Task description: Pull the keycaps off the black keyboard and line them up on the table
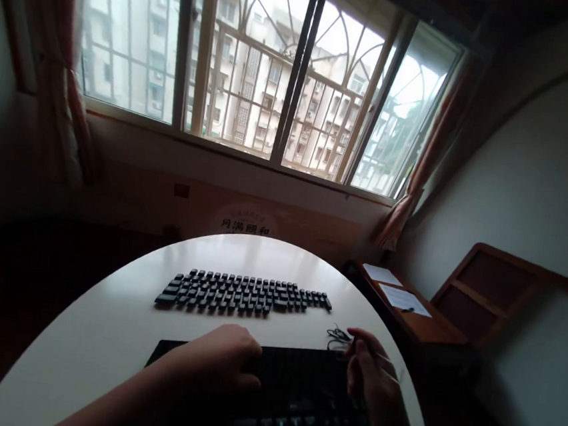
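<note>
A black keyboard (290,401) lies near the front of the round white table (116,331), with a row of keys showing dimly along its near side. Over its left half rests my left hand (230,355), closed, with curled fingers whose undersides are hidden. My right hand (368,372) is at the keyboard's far right corner, its thumb and fingers pinched around something small and dark that I cannot make out. A thin pale strip (390,370) shows across that hand. Beyond the keyboard, loose black keycaps (243,296) are laid out in keyboard-like rows.
A bundled dark cable (337,337) lies beside my right hand. To the right stands a low wooden table (436,325) with papers (406,300) on it, next to a wooden chair back (490,286). A barred window (287,73) with curtains is ahead.
</note>
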Available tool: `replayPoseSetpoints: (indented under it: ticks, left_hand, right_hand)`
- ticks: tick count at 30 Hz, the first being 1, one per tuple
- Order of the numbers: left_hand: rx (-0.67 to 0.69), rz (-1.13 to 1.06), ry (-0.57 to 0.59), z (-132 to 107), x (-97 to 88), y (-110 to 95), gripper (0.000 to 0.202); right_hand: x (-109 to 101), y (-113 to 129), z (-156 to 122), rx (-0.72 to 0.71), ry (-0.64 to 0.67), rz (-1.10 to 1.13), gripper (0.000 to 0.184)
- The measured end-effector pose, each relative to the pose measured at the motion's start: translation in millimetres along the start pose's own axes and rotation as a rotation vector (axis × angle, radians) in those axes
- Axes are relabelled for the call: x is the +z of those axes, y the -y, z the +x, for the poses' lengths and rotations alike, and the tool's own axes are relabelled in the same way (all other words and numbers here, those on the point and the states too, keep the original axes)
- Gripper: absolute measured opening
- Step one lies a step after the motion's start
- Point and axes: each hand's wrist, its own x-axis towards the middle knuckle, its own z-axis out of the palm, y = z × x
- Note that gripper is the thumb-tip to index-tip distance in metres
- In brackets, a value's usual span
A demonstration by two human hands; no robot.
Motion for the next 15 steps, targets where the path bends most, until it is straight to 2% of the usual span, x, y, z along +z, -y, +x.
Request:
replayPoseSetpoints:
  ticks: [6,8,15]
  left_hand:
    - [-0.022,0.03,-0.098,6.6,11.5,6.7,0.014]
    - [-0.005,0.01,-0.078,10.0,15.0,8.8,0.013]
    - [0.011,-0.039,-0.174,14.5,23.3,12.3,0.009]
  right_hand:
    - [3.6,-12.6,-7.5,-0.097,0.033,-0.138,0.044]
    - [5.2,-11.8,-9.8,-0.174,0.038,-0.217,0.039]
    - [4.8,-1.3,-11.7,-0.362,0.02,-0.414,0.031]
